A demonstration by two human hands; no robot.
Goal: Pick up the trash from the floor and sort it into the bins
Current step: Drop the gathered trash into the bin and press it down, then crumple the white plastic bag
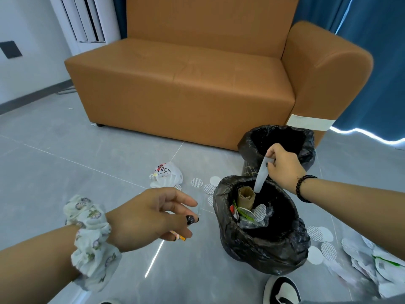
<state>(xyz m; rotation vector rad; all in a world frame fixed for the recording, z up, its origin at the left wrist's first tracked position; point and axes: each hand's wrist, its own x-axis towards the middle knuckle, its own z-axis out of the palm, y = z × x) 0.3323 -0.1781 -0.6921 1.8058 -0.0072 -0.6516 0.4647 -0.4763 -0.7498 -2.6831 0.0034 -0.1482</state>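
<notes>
while the right hand (282, 165) pinches a grey strip (261, 175) over the near bin (258, 242) at lower right, already part filled, the left hand (153, 216) hangs loosely open. outstanding: white bag (166, 174) at centre, round seals (322, 244) on floor; far bin (278, 143) looks empty.

The left hand (153, 216) is reaching forward at mid-height, palm turned down and inward, fingers loosely spread and holding nothing. The right hand (282, 165) is hanging higher, wrist bent downward, fingertips pinching a thin grey strip (260, 176).
</notes>
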